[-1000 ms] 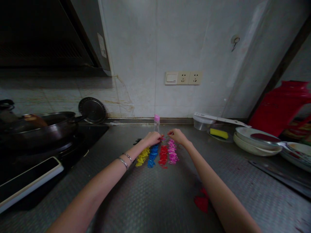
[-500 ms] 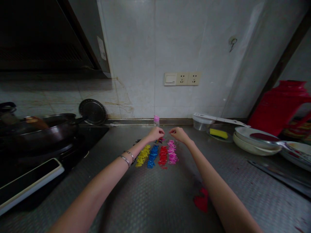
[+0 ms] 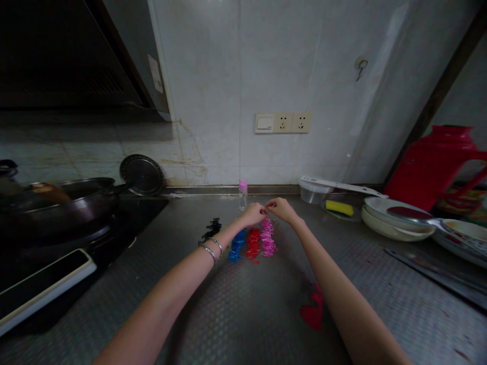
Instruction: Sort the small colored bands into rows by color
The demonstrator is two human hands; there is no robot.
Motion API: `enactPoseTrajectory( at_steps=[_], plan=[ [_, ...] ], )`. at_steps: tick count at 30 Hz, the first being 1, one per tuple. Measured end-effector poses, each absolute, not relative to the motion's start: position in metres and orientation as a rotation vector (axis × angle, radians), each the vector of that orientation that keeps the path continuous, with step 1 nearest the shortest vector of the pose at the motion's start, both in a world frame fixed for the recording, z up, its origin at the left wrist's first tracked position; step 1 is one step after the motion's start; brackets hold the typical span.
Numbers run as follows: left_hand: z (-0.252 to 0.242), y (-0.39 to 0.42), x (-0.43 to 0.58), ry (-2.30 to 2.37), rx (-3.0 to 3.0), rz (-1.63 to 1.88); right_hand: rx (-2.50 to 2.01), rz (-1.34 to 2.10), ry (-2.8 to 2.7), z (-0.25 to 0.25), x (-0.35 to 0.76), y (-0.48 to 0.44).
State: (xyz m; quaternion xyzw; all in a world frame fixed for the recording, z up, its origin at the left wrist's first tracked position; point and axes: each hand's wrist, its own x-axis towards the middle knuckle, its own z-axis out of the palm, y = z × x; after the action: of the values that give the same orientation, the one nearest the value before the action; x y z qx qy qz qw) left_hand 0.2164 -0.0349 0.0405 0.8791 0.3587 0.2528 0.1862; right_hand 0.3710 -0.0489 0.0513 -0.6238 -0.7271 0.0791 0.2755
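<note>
My left hand (image 3: 255,214) and my right hand (image 3: 282,209) meet above the far end of a pink row. Both have their fingers pinched together, and whatever is between them is too small to make out. Below them lie rows of small loops that look like rubber bands: pink bands (image 3: 269,238), red bands (image 3: 253,244) and blue bands (image 3: 236,247). Black bands (image 3: 211,229) lie left of my left forearm, which hides nearly all of the yellow row. A small clear bottle with a pink cap (image 3: 242,194) stands behind my left hand.
A red heart-shaped piece (image 3: 312,310) lies by my right forearm. To the right are a yellow sponge (image 3: 339,208), stacked bowls (image 3: 395,228) and a red thermos jug (image 3: 422,167). A pan (image 3: 87,205) and a phone-like device (image 3: 45,289) are on the left.
My left hand has moved right until it meets my right hand. The black row has come into view, while my left forearm now covers the yellow one. The view has shifted slightly.
</note>
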Motion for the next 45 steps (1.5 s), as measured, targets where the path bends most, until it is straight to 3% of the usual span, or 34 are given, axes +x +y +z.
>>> enactPoseTrajectory(
  at_steps=[12, 17, 32, 45],
  plan=[
    [0.038, 0.005, 0.079, 1.417, 1.805, 1.253, -1.675, 0.053, -2.173, 0.036, 0.343, -0.051],
    [0.03, 0.002, 0.036, 1.47, 1.497, 1.321, -1.681, -0.045, -2.318, 0.037, 0.33, -0.061],
    [0.006, 0.0, 0.016, 1.378, 1.432, 1.438, -1.733, -0.192, -2.439, 0.036, 0.321, -0.066],
    [0.005, 0.001, 0.015, 1.351, 1.393, 1.472, -1.745, 0.029, -2.354, 0.041, 0.354, -0.055]
  ],
)
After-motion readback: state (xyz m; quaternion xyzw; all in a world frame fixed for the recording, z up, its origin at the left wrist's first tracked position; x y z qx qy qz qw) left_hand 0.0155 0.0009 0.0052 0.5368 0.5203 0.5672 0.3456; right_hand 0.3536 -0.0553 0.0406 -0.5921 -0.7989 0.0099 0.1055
